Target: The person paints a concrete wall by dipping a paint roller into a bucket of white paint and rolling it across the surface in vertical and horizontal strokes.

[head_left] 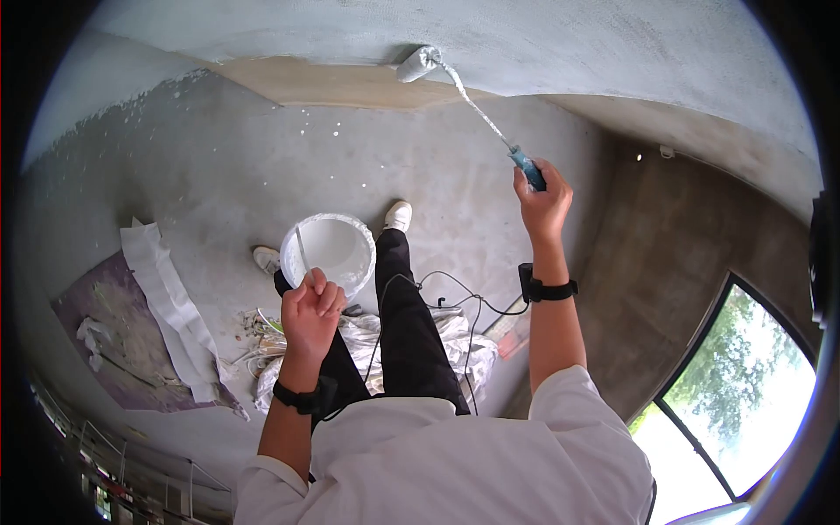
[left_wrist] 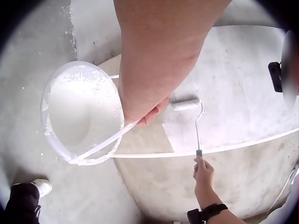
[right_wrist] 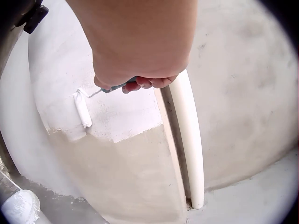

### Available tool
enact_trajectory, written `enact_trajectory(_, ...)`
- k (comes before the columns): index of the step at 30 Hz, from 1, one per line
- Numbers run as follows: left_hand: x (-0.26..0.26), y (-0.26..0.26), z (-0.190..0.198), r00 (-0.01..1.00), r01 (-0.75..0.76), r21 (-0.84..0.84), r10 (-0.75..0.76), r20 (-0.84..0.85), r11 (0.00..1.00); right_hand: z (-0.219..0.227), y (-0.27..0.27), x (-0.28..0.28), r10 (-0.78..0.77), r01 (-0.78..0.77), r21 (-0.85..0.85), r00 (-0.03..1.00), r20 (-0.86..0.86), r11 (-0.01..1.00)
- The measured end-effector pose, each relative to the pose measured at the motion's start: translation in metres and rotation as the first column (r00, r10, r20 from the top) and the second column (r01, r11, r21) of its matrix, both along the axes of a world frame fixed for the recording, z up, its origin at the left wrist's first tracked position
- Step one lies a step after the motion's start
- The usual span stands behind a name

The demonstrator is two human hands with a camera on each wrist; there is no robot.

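My right hand (head_left: 546, 206) grips the blue-green handle of a paint roller (head_left: 422, 63). Its white sleeve lies against the wall at the lower edge of the fresh paint, as the right wrist view shows. White paint coats the metal rod. With curled fingers, my left hand (head_left: 311, 319) holds the bail handle of a white bucket (left_wrist: 46, 102), which hangs at that side. White paint lies inside the bucket and smears its rim. The wall (right_wrist: 117, 168) is white above and bare beige-grey plaster below.
A pale vertical pipe (right_wrist: 190, 140) runs down the wall beside the painted part. On the concrete floor lie a purple sheet (head_left: 105, 341), a white strip (head_left: 171, 297) and crumpled plastic (head_left: 451, 341). A cable (head_left: 477, 297) loops near the legs. A window (head_left: 735, 376) is at right.
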State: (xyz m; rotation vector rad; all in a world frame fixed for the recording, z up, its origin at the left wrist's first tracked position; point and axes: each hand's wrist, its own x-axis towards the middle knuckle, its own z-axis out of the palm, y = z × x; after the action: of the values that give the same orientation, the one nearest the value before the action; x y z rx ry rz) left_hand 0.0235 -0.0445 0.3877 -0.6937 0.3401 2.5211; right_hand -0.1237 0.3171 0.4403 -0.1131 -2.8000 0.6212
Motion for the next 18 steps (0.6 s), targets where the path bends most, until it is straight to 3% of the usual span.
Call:
enact_trajectory(5,0.0,0.004,-0.012,1.0,0.006,0.004,-0.005,-0.011,1.0,-0.001,-0.002,0.002,0.023,-0.023,-0.018,1.0,0.0,1.0)
enact_trajectory(18,0.031,0.06,0.038,0.999,-0.043,-0.02,0.044,0.026,0.999,0.021,-0.005,-0.012,0.163,-0.156,-0.168,0.986,0.027,0.973)
